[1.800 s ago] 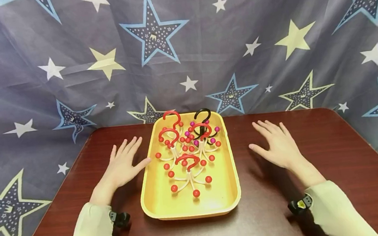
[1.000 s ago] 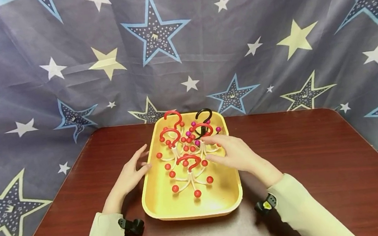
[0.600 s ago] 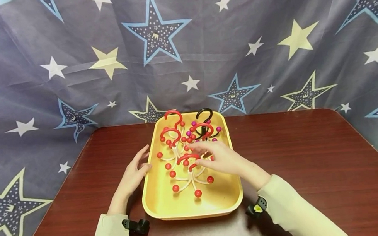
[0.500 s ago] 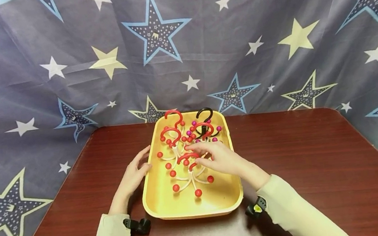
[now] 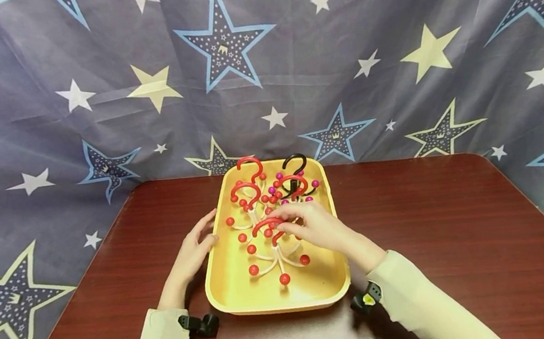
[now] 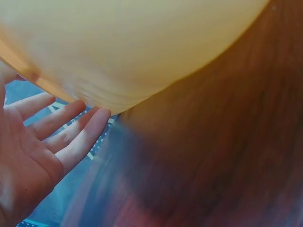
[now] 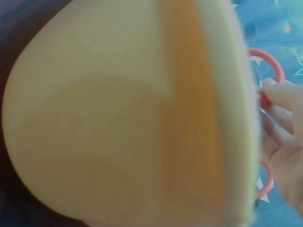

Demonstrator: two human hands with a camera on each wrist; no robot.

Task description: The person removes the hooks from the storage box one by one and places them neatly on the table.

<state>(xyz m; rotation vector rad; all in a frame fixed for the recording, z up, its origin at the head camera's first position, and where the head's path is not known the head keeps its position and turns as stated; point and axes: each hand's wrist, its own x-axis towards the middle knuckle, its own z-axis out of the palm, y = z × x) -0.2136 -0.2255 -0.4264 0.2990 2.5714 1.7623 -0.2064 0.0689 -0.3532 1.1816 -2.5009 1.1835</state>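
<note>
Inside a yellow tray [image 5: 246, 301] lie several multi-prong hanging hooks with ball-tipped arms. My right hand [image 5: 319, 228] reaches over the right rim and pinches the red top of the front white hook [image 5: 278, 254] between thumb and fingers. The right wrist view shows that red hook top [image 7: 277, 66] at the thumb tip. At the tray's left side, my left hand [image 5: 192, 254] touches the rim and outer wall; its fingers [image 6: 71, 132] are mostly straight. Behind are more red-topped white hooks [image 5: 252, 216] and a black hook [image 5: 293, 161] with purple balls.
The tray stands on a dark red-brown table [image 5: 434, 218]. A grey star-patterned cloth [image 5: 262, 81] hangs behind the table's far edge. Each wrist carries a black strap, one of them the left strap [image 5: 199, 324].
My right hand has come from the table's right side over the tray to the front hook, which has shifted slightly. My left hand has moved in against the tray's left side.
</note>
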